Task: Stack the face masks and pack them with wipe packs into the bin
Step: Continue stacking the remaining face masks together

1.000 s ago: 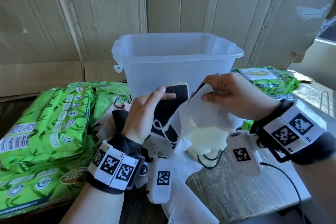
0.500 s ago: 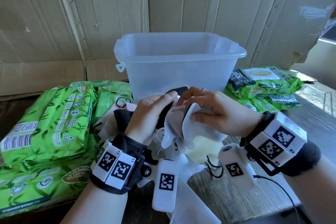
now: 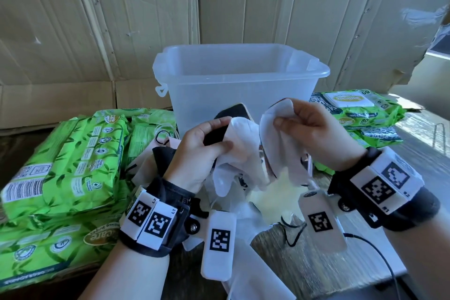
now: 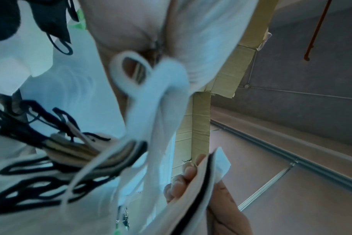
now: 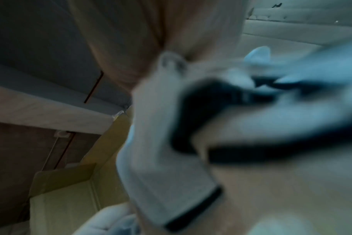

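Note:
A clear plastic bin [image 3: 241, 80] stands upright at the back of the table. In front of it my left hand [image 3: 209, 139] grips a bunch of black and white face masks [image 3: 239, 146] between thumb and fingers. My right hand [image 3: 304, 129] pinches a white mask [image 3: 277, 134] with a dark edge and holds it up beside the bunch; the left wrist view shows those fingers [image 4: 189, 176] on its edge. More masks [image 3: 267, 202] with black ear loops lie loose under my hands. The right wrist view is blurred, with a white mask [image 5: 163, 159] close to the lens.
Green wipe packs [image 3: 63, 165] are stacked at the left of the table, and more wipe packs [image 3: 353, 109] lie at the right behind my right wrist. Cardboard sheets [image 3: 121, 19] stand behind the bin. A black cable [image 3: 379, 251] runs over the wooden tabletop at the lower right.
My right hand has moved to the right and up with the white mask, away from the bunch. My left hand has closed its thumb over the masks it holds.

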Available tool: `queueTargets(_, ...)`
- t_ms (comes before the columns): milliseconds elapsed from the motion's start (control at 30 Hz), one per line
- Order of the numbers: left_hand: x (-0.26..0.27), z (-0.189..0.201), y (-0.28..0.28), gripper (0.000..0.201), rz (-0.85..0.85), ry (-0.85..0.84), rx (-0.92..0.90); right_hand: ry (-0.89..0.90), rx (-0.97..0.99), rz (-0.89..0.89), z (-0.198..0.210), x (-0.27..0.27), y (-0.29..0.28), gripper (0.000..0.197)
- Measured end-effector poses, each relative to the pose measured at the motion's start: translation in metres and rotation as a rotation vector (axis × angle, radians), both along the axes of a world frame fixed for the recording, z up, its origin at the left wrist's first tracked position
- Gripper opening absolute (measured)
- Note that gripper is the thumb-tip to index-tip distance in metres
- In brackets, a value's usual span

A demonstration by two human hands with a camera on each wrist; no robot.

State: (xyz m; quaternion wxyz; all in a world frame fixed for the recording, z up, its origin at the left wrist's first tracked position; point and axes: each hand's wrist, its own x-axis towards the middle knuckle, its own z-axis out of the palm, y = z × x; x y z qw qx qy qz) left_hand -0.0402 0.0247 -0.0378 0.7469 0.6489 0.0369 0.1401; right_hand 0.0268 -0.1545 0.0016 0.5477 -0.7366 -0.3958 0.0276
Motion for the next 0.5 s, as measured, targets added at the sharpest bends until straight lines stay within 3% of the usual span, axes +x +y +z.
queueTargets(100, 0.001, 0.001, -0.001, 0.043, 0.017, -0.023, -0.03, 0.103, 0.093, -0.065, -0.002, 0.0, 0.003, 0.005)
queueTargets(200, 0.001, 0.0, -0.002, 0.044, 0.033, -0.056, -0.049, 0.218, 0.065, -0.106, -0.006, 0.004, 0.007, 0.019)
queueTargets(367, 0.0, 0.001, -0.002, 0.045, 0.023, -0.091, -0.077, 0.259, -0.081, -0.202, -0.01, 0.008, 0.012, 0.017)
queueTargets(500, -0.001, 0.002, 0.0, 0.043, 0.025, -0.079, -0.068, 0.259, -0.04, -0.245, -0.008, 0.007, 0.015, 0.032)
